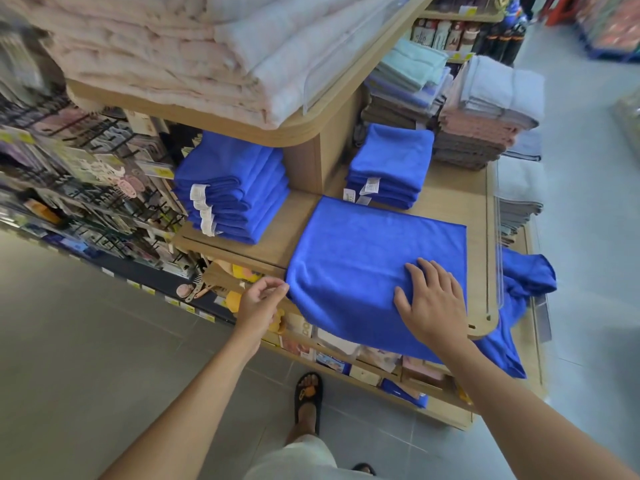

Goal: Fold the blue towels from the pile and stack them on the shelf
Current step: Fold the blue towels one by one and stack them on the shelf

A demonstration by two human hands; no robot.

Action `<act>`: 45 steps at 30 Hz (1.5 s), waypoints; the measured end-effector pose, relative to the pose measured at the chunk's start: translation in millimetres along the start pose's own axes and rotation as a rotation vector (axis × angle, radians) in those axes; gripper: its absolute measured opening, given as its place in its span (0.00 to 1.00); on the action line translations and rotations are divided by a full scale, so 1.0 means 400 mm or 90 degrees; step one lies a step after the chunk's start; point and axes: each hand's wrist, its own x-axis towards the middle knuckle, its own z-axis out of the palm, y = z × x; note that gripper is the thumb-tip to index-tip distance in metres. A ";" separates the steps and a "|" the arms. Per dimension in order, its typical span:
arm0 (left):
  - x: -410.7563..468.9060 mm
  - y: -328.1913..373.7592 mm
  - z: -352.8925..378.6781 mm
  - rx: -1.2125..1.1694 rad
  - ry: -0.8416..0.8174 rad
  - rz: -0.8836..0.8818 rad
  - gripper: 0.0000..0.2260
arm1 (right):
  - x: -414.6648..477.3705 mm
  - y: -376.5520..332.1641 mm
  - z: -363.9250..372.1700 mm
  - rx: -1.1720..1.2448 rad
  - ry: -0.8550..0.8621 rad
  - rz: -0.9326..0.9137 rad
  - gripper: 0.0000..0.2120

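Note:
A blue towel point(363, 258) lies spread flat on the wooden shelf point(476, 216), its near edge hanging over the front. My right hand point(433, 299) presses flat on its near right part, fingers straight. My left hand point(259, 301) pinches the towel's near left corner at the shelf edge. Two stacks of folded blue towels stand on the shelf behind: one point(232, 188) at the left under the upper board, another point(391, 164) further right. A loose pile of unfolded blue towels point(519, 289) hangs over the shelf's right end.
An upper shelf point(214, 119) with pink and white bedding overhangs the left stack. Stacks of grey, pink and pale towels point(485, 116) stand at the back right. A clear plastic divider point(498, 237) runs along the shelf's right side. Racks of small goods point(86, 174) fill the left.

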 end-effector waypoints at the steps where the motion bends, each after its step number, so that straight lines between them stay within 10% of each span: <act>1: -0.001 0.004 -0.002 0.010 -0.004 0.012 0.04 | 0.000 0.001 0.001 -0.001 0.001 0.000 0.31; 15: 0.004 -0.042 -0.063 0.219 -0.255 -0.065 0.10 | 0.002 0.003 0.004 -0.005 0.009 0.001 0.30; 33: 0.040 -0.057 -0.008 0.039 -0.205 -0.413 0.12 | 0.001 -0.001 -0.001 -0.006 0.005 0.003 0.30; 45: 0.073 -0.061 0.055 0.229 -0.111 -0.316 0.10 | 0.000 -0.002 -0.004 -0.001 0.006 0.003 0.30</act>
